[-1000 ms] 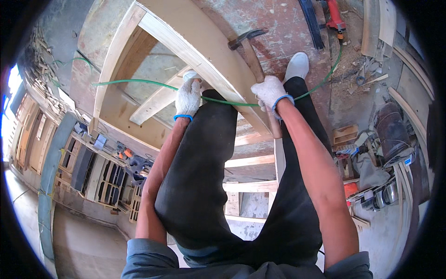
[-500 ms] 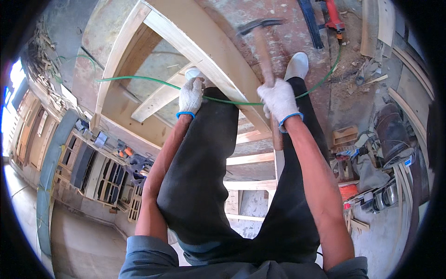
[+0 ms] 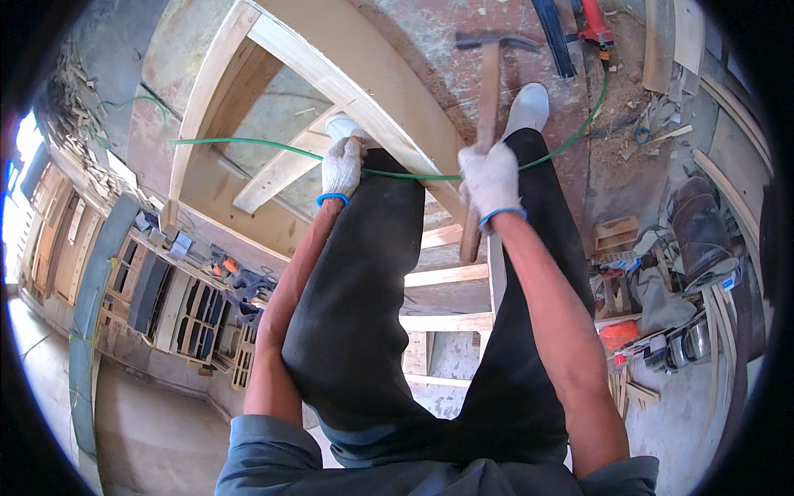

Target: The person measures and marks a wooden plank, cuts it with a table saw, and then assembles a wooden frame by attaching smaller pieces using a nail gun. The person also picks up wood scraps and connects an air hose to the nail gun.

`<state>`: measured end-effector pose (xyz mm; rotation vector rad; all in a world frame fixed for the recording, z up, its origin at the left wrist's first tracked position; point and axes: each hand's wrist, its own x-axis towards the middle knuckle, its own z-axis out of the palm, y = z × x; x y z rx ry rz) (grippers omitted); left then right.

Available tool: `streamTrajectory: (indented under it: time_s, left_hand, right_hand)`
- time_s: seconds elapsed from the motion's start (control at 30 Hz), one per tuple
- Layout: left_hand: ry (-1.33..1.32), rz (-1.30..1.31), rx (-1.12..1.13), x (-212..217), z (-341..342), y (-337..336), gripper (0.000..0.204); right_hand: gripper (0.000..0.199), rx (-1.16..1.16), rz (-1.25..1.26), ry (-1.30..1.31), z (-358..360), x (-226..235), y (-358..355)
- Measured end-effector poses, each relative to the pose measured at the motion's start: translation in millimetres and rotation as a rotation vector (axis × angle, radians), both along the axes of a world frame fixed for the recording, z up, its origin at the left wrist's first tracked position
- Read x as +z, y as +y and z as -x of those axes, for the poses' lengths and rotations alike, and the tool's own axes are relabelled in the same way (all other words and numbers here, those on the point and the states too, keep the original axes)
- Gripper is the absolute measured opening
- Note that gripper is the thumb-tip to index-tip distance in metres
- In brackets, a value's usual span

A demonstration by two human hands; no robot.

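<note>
My right hand (image 3: 492, 178), in a white knitted glove with a blue cuff, is closed round the wooden handle of a claw hammer (image 3: 490, 91). The hammer's head points away from me, above the floor, and the handle's end sticks out below my fist. My left hand (image 3: 340, 174), gloved alike, is closed beside the pale beam of a wooden frame (image 3: 364, 95). What its fingers pinch, if anything, is too small to make out. A thin green hose (image 3: 413, 176) runs across the frame, passing by both hands.
A red air tool (image 3: 594, 29) lies at the far right, at the hose's end, near a dark bar (image 3: 554, 37). Sawdust and offcuts litter the floor there. A wooden box (image 3: 616, 234) and clutter lie to the right. My white shoe (image 3: 529, 106) stands beyond the hammer handle.
The hammer's head has swung to the right and its handle now stands straighter in the view. My right hand has shifted slightly left. My left hand has barely moved.
</note>
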<state>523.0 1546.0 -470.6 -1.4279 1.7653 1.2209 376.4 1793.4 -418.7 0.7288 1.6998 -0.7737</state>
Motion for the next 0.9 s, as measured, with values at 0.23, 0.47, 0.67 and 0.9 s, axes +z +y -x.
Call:
streamTrajectory:
  time_s: [0.23, 0.47, 0.67, 0.9]
  left_hand:
    - [-0.024, -0.02, 0.062, 14.1, 23.4, 7.4, 0.038]
    - [-0.046, -0.022, 0.106, 4.0, 11.6, 8.5, 0.038]
    - [-0.066, 0.033, -0.212, -5.9, -19.1, -11.4, 0.035]
    - [0.059, 0.283, -0.659, 20.5, 31.9, 0.6, 0.028]
  right_hand:
    - [0.022, 0.297, 0.105, 0.014, -24.3, -7.3, 17.3]
    - [0.024, 0.342, 0.137, 0.031, -38.3, -0.8, 16.3]
    - [0.024, -0.175, 0.162, -0.264, 20.9, -2.1, 8.7]
    - [0.017, -0.649, 0.186, -0.349, 18.7, -44.6, 21.7]
